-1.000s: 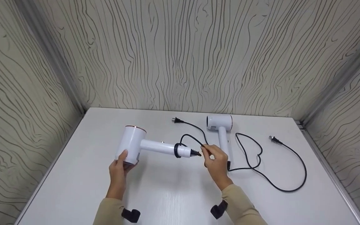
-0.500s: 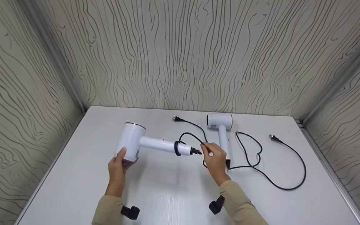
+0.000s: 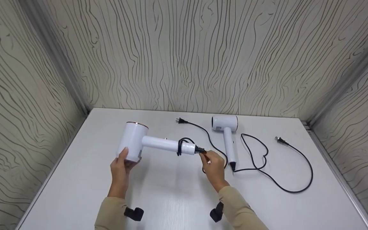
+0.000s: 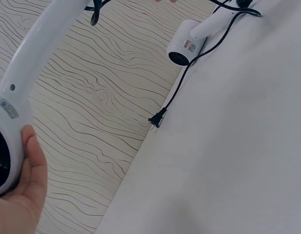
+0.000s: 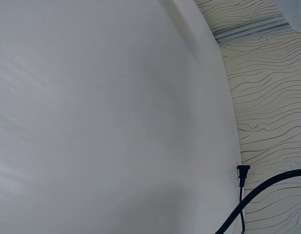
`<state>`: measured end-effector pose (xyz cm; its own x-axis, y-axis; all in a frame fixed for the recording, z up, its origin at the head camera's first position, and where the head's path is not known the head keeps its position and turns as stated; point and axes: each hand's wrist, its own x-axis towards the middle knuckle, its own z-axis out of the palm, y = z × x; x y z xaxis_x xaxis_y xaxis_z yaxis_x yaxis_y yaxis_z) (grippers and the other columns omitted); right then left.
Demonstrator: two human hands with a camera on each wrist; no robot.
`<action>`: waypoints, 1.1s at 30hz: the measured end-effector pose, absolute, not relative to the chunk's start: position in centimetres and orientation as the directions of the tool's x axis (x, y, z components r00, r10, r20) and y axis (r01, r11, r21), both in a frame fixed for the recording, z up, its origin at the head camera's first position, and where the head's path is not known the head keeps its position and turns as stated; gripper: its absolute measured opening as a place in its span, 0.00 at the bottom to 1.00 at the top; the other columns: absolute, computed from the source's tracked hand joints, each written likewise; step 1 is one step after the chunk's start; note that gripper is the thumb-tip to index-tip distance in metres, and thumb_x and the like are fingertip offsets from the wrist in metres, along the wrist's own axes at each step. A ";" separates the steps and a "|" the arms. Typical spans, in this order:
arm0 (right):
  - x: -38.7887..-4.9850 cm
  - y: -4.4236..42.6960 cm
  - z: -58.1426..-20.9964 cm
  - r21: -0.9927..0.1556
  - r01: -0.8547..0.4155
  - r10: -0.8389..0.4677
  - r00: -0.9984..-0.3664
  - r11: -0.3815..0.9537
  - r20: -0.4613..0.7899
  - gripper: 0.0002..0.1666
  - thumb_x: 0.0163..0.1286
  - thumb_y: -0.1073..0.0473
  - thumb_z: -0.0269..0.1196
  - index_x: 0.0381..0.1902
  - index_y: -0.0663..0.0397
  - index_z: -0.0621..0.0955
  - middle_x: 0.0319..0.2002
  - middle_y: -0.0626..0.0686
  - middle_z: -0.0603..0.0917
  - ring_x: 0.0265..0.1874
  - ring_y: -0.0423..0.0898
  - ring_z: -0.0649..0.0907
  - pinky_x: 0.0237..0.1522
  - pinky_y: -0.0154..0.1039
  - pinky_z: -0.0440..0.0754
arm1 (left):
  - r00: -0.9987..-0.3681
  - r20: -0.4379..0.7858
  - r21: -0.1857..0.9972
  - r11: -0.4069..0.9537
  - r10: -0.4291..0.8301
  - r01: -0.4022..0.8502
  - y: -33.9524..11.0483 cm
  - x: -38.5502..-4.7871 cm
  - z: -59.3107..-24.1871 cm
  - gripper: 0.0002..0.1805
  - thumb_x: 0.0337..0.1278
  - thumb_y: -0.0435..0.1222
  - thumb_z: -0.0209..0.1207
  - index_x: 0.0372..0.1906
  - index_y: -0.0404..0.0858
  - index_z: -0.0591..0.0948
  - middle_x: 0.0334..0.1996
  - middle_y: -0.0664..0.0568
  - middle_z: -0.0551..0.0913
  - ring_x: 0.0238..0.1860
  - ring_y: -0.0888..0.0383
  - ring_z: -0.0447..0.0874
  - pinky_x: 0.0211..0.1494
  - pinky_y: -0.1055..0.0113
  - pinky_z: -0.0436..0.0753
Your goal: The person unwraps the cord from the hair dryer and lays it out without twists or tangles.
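In the head view, a white hair dryer (image 3: 133, 140) is raised above the table with its handle pointing right. My left hand (image 3: 120, 174) grips its barrel from below, the thumb on the near side. A black cord (image 3: 180, 147) is wound around the handle near its end. My right hand (image 3: 214, 167) pinches that cord beside the ribbed cord sleeve (image 3: 199, 149). From this hand the cord runs down, then back up to a two-prong plug (image 3: 181, 120) on the table. The left wrist view shows the left fingers (image 4: 37, 168) curled against the barrel; in the right wrist view no fingers show.
A second white hair dryer (image 3: 225, 123) lies at the back right of the white table (image 3: 171, 204). Its loose black cord (image 3: 311, 172) loops to the right and ends in a plug (image 3: 280, 140). Wood-patterned walls (image 3: 184, 57) enclose the table's back and sides.
My right hand has moved slightly left and down, bringing the cord from a raised loop to close around the handle. The held hair dryer has risen slightly in the head view.
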<state>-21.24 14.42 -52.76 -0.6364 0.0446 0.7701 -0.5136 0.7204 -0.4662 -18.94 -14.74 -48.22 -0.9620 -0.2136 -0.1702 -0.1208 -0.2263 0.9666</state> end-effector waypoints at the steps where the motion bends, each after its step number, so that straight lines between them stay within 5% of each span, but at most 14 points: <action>1: -21.2 14.2 -52.9 -0.464 -0.514 0.040 -0.638 0.721 0.769 0.03 0.55 0.72 0.69 0.27 0.62 0.84 0.22 0.52 0.83 0.20 0.42 0.80 0.25 0.23 0.77 | -0.962 -0.167 0.966 -0.230 -0.217 -0.116 -14.7 -19.0 -48.1 0.34 0.68 0.53 0.44 0.69 0.34 0.61 0.55 0.46 0.72 0.46 0.63 0.81 0.51 0.73 0.84; 8: -21.0 13.0 -53.9 -0.455 -0.528 0.012 -0.644 0.717 0.765 0.06 0.53 0.74 0.69 0.28 0.62 0.84 0.21 0.51 0.83 0.20 0.41 0.79 0.22 0.26 0.77 | -0.962 -0.147 0.962 -0.259 -0.229 -0.085 -14.6 -19.2 -47.5 0.33 0.68 0.52 0.44 0.67 0.32 0.62 0.51 0.48 0.75 0.42 0.64 0.83 0.49 0.74 0.84; 22: -19.6 9.8 -56.2 -0.480 -0.409 -0.089 -0.825 0.777 0.558 0.02 0.58 0.68 0.67 0.30 0.59 0.87 0.24 0.51 0.85 0.24 0.41 0.83 0.26 0.29 0.82 | -0.961 -0.130 0.960 -0.273 -0.244 -0.061 -14.4 -19.6 -46.3 0.33 0.69 0.53 0.44 0.68 0.33 0.61 0.53 0.47 0.74 0.43 0.65 0.84 0.50 0.75 0.84; 33: -18.8 8.5 -57.1 -0.382 -0.382 -0.137 -0.835 0.841 0.533 0.02 0.54 0.67 0.70 0.27 0.58 0.86 0.25 0.50 0.81 0.26 0.43 0.82 0.30 0.33 0.83 | -0.950 -0.148 0.955 -0.290 -0.275 -0.065 -13.9 -19.9 -46.2 0.34 0.68 0.53 0.45 0.68 0.33 0.61 0.53 0.48 0.74 0.42 0.66 0.83 0.49 0.76 0.84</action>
